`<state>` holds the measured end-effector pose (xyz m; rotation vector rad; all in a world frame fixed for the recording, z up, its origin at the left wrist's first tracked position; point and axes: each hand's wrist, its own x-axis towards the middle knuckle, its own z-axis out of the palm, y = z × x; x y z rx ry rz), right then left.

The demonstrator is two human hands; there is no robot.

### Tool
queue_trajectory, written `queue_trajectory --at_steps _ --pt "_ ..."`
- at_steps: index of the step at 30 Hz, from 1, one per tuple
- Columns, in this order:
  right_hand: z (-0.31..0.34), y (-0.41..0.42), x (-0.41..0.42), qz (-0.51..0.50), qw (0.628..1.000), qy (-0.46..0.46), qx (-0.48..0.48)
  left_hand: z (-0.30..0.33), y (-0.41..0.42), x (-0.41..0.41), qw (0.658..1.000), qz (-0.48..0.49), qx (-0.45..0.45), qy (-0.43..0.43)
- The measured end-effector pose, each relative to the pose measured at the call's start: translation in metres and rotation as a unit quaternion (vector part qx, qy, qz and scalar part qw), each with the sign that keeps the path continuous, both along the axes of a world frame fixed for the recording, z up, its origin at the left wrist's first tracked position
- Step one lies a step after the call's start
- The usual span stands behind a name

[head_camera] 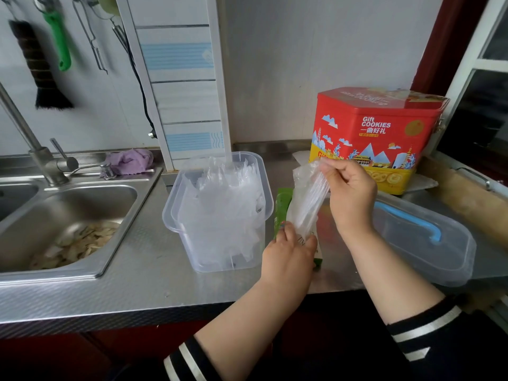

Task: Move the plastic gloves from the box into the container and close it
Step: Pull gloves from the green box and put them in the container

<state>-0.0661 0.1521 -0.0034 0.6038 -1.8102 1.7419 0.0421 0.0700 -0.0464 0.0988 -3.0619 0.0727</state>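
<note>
A clear plastic container (255,171) stands open on the steel counter, with several clear plastic gloves (220,204) piled inside. Just right of it is a green and white glove box (281,207), which my left hand (288,257) grips at its near end. My right hand (349,193) pinches a bunch of clear gloves (306,199) above the box, their lower end still in the box mouth. The container's clear lid (428,237) with a blue handle lies on the counter to the right.
A red and yellow cookie tin (376,133) stands behind my right hand. A steel sink (68,215) with scraps and a tap is at left, a purple cloth (129,160) behind it. Utensils hang on the wall.
</note>
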Motion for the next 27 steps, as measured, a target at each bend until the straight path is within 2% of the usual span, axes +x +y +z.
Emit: queue_trajectory --at_steps 2,4,6,11,15,17,18,20,22,24,26,27 --pt "0.003 0.002 -0.012 -0.007 1.000 -0.026 0.000 0.000 -0.001 0.003 1.000 0.005 0.000 0.019" --pt "0.005 0.003 -0.022 -0.016 0.999 -0.050 -0.003 0.000 0.000 0.005 0.999 -0.009 0.037 0.030" --pt "0.007 0.002 -0.029 -0.024 0.998 -0.060 0.001 -0.003 0.000 0.004 0.999 -0.013 0.040 0.016" --pt "0.033 0.000 -0.042 -0.039 0.998 -0.049 -0.013 -0.001 -0.001 0.002 0.999 -0.014 0.038 0.009" --pt "0.067 0.004 -0.039 0.013 0.997 0.003 -0.071 0.000 -0.002 0.002 0.999 -0.012 0.036 -0.011" --pt "0.082 0.007 -0.036 0.035 0.996 0.018 -0.078 -0.002 -0.002 0.003 0.999 -0.006 0.038 0.027" --pt "0.088 0.009 -0.034 0.045 0.996 0.018 -0.071 0.002 -0.002 0.002 0.995 -0.006 0.037 0.092" --pt "0.097 0.010 -0.029 0.068 0.996 0.015 -0.057 0.014 -0.004 0.009 0.971 -0.038 0.054 0.230" --pt "0.104 0.010 -0.025 0.096 0.993 0.007 -0.060 0.029 -0.003 0.016 0.906 -0.080 0.084 0.407" --pt "0.110 0.008 -0.021 0.132 0.988 -0.008 -0.081 0.058 -0.004 0.022 0.839 -0.113 0.134 0.515" --pt "0.114 0.003 -0.016 0.153 0.983 -0.028 -0.098 0.089 -0.014 0.019 0.798 -0.087 0.232 0.549" --pt "0.115 -0.001 -0.016 0.161 0.981 -0.038 -0.101 0.104 -0.022 0.014 0.801 -0.061 0.286 0.523"
